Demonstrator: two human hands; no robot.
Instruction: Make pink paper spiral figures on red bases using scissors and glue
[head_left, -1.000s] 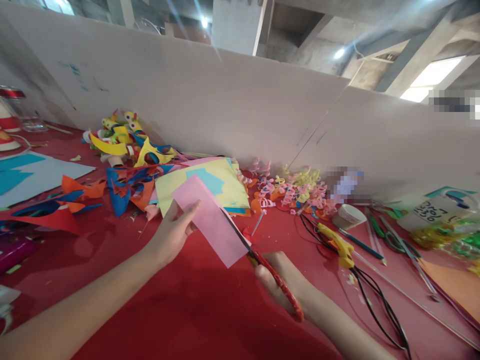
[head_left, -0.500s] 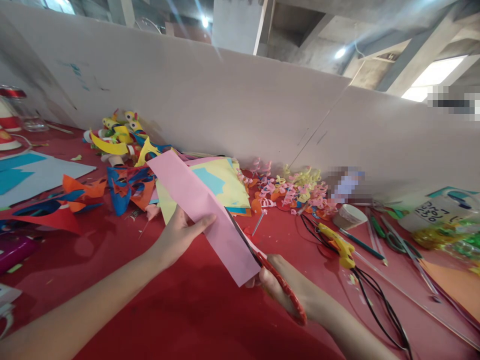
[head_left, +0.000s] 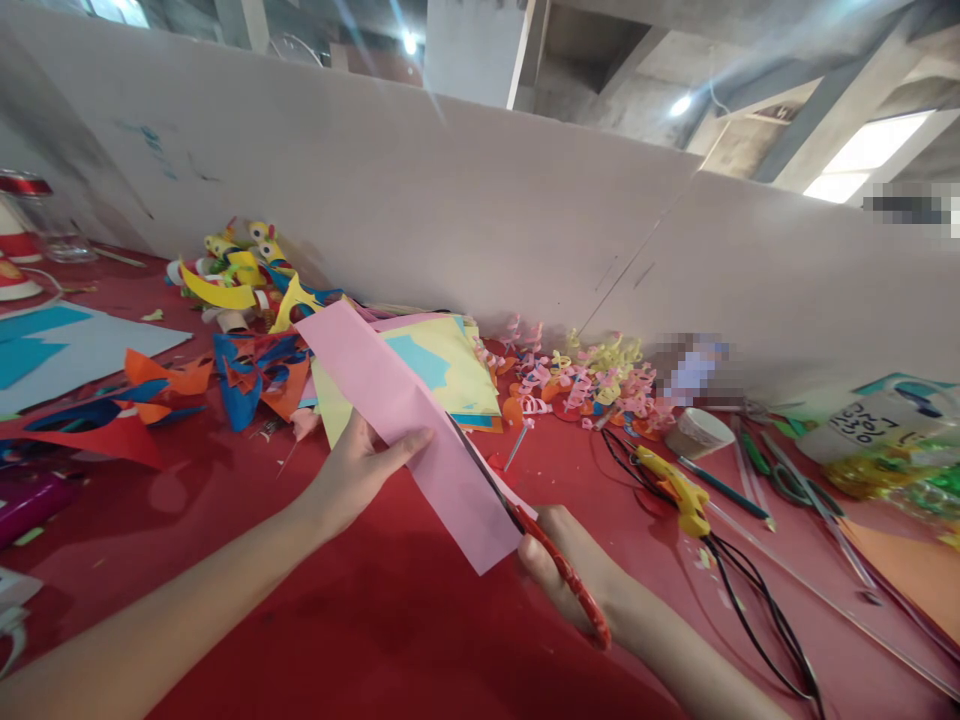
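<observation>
Head view: left hand (head_left: 358, 468) pinches pink paper (head_left: 397, 420) above the tabletop (head_left: 390, 630), right hand (head_left: 574, 570) at 4 o'clock grips red scissors (head_left: 559, 570); slack paper could skew the cut.

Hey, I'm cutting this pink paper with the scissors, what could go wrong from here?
The left hand pinches the pink paper close to the blades of the red-handled scissors, so the thumb may get nicked. Held in mid-air, the long strip may flex and the cut wander.
</observation>
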